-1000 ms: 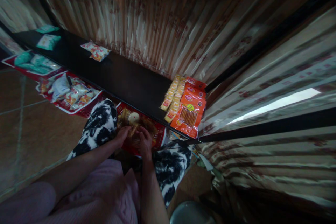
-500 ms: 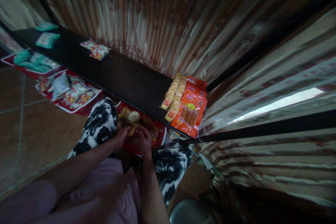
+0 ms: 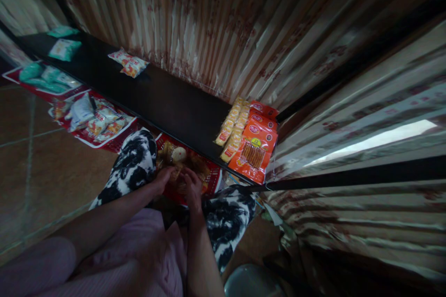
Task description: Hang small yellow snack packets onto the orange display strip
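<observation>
The left hand (image 3: 163, 179) and right hand (image 3: 193, 189) meet low between the person's knees, over a red basket (image 3: 211, 181) on the floor, and their fingers curl together around a small snack packet (image 3: 175, 174); the light is dim there, so how firmly each hand grips it cannot be told, though both sets of fingers are bent in close and touching it. Just beyond the fingers, in the basket, lies a pale round packet (image 3: 179, 153) among other brownish snacks. Farther beyond the fingers runs a long black shelf (image 3: 163, 102), and on it, past the right hand's fingers and to their right, lie orange packets (image 3: 254, 151) stacked in a row with a column of yellow packets (image 3: 231, 126) touching their left edge. Well away to the left of the left hand's fingers, a red tray (image 3: 91, 139) on the floor holds mixed packets, and two small packets (image 3: 128, 62) sit on the shelf
</observation>
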The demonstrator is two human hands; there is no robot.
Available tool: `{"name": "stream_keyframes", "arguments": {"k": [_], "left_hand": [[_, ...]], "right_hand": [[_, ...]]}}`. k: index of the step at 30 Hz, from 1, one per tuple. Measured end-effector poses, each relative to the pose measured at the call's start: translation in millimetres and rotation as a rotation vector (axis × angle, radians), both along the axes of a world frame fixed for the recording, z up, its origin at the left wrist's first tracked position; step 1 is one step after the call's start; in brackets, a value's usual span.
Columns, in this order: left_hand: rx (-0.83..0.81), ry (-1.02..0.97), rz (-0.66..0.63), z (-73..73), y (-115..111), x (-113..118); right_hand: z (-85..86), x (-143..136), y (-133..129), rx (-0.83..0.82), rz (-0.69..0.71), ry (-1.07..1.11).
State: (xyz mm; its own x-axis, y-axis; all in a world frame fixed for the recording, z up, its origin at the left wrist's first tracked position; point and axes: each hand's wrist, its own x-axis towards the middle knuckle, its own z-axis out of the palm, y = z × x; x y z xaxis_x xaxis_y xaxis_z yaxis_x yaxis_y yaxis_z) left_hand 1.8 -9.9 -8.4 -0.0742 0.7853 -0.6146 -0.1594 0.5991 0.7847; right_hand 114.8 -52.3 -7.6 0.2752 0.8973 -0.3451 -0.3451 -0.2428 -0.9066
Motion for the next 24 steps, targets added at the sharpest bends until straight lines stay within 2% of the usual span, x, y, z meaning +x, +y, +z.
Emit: {"name": "stream_keyframes", "arguments": {"k": [7,13,19,24], "left_hand": [[0.097,0.019,-0.022,5.3,-1,2],[0.042,-0.041,-0.010,8.9,-2,5],[0.109,-0.070,-0.019,9.7,-3,7],[0.146,-0.057,-0.060,16.5,-3,7]], "right_hand": [[0.1,1,-1,-0.020,0.031,-0.095],[-4.9,2,0,-0.017,0.018,-0.150],[-7.2,4,1,-0.018,0.008,-0.232],[-5.6,4,0,-0.007,0.021,-0.221]]}}
